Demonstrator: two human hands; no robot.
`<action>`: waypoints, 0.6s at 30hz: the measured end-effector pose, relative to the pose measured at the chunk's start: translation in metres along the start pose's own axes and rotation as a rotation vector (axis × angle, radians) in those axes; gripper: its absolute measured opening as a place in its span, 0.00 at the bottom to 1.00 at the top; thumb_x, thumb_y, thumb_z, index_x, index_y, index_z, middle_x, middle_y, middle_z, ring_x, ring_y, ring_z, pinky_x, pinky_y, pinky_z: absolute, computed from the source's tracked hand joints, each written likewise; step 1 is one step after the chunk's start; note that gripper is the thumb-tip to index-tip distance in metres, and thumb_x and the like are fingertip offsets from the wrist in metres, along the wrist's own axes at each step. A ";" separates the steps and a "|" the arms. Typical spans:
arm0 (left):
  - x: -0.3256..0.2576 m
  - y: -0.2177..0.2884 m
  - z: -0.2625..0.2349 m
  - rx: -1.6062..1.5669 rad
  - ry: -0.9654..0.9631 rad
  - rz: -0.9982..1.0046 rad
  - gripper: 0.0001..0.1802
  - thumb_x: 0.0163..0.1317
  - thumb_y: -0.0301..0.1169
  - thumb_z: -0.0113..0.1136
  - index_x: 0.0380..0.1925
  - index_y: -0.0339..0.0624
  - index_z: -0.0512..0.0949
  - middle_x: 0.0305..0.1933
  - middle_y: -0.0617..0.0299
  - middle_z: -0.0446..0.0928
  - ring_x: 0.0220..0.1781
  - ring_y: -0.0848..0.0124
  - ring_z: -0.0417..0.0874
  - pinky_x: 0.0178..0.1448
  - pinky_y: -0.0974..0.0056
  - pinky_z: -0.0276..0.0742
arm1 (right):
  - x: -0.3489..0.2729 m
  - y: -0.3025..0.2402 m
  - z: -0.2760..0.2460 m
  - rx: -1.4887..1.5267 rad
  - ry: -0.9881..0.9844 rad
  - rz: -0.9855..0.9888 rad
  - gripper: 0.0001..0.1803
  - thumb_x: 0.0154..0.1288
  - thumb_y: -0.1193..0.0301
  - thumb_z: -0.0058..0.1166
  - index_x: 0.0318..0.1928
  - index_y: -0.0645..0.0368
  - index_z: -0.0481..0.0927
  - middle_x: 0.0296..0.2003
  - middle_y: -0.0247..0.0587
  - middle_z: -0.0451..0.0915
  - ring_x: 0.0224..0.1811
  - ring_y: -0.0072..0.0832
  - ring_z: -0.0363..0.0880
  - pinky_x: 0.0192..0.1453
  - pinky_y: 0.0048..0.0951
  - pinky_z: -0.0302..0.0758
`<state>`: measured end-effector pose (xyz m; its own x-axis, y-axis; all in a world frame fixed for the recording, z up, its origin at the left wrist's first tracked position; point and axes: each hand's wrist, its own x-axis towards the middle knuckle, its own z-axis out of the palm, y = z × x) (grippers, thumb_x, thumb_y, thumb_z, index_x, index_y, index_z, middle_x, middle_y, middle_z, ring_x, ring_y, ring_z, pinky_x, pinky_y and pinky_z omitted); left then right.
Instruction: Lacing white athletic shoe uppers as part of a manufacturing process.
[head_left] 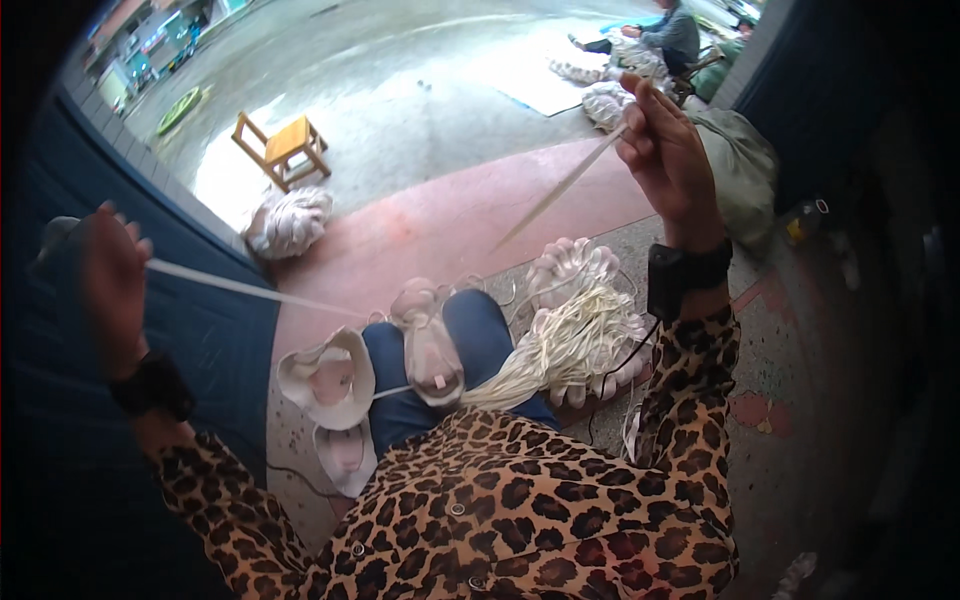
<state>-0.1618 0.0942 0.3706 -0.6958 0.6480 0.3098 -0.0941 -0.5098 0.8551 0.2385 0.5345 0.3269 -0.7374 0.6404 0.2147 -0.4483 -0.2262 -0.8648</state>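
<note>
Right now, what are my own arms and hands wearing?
Both forearms are covered by long sleeves in a leopard print, tan with black and brown spots. Each wrist carries a black band like a watch strap: one by the left hand, one by the right hand. The hands themselves are bare, no gloves.

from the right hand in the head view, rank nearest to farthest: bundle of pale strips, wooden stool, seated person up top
1. Seated person, just above the right hand.
2. Bundle of pale strips, below it by the knee.
3. Wooden stool, far left on the pavement.
</note>
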 end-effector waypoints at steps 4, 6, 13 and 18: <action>0.006 0.032 -0.038 0.177 0.245 0.146 0.13 0.79 0.37 0.49 0.52 0.39 0.73 0.25 0.73 0.54 0.21 0.82 0.51 0.23 0.73 0.50 | 0.012 -0.026 -0.012 -0.033 0.012 -0.089 0.18 0.80 0.61 0.50 0.56 0.65 0.75 0.23 0.29 0.72 0.20 0.16 0.64 0.28 0.22 0.68; 0.003 0.027 -0.033 0.262 0.317 0.154 0.14 0.78 0.40 0.52 0.53 0.42 0.73 0.24 0.74 0.56 0.20 0.84 0.53 0.20 0.74 0.50 | 0.021 -0.031 0.007 -0.107 -0.013 -0.116 0.19 0.80 0.61 0.49 0.55 0.65 0.75 0.23 0.29 0.71 0.19 0.16 0.62 0.26 0.23 0.67; 0.020 -0.060 0.097 0.347 -0.013 0.038 0.10 0.76 0.41 0.54 0.45 0.48 0.77 0.20 0.76 0.61 0.19 0.84 0.60 0.21 0.73 0.59 | 0.040 -0.085 0.122 -0.264 -0.035 -0.457 0.19 0.76 0.63 0.50 0.56 0.66 0.77 0.23 0.33 0.73 0.17 0.19 0.67 0.19 0.22 0.64; 0.022 -0.044 0.198 0.235 -0.216 0.107 0.17 0.75 0.36 0.57 0.56 0.36 0.77 0.32 0.67 0.78 0.34 0.75 0.80 0.45 0.68 0.78 | 0.055 -0.063 0.181 -0.401 -0.383 -0.334 0.16 0.73 0.68 0.56 0.54 0.66 0.82 0.37 0.41 0.83 0.27 0.20 0.79 0.32 0.23 0.80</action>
<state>-0.0322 0.2433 0.4219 -0.5232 0.7159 0.4623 0.1557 -0.4530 0.8778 0.1347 0.4513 0.4759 -0.7523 0.3050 0.5840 -0.5159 0.2787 -0.8101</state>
